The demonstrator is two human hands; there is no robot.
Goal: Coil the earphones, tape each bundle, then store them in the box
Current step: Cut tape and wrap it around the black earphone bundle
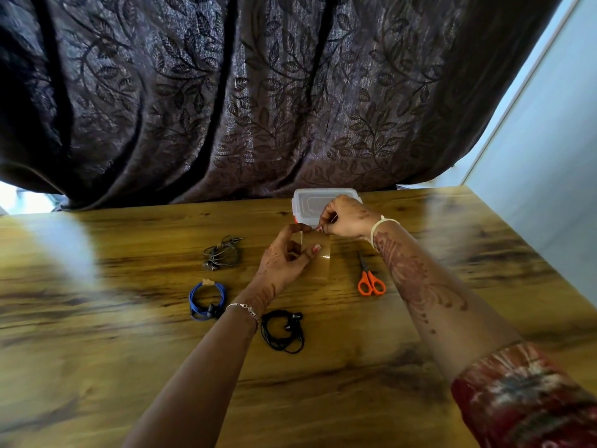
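Observation:
Three coiled earphones lie on the wooden table [129, 350]: a grey bundle [223, 253], a blue bundle [206, 300] with a bit of tape at its top, and a black bundle [283, 330] near my left wrist. My left hand [287, 257] and my right hand [345, 219] hold a roll of clear tape [318, 258] above the table; the left grips the roll, the right pinches its loose end. A clear plastic box [310, 202] with its lid on stands just behind my right hand.
Orange-handled scissors [370, 279] lie to the right of the tape, under my right forearm's line. A dark leaf-patterned curtain [258, 92] hangs behind the table's far edge. A pale wall [549, 156] borders the table on the right.

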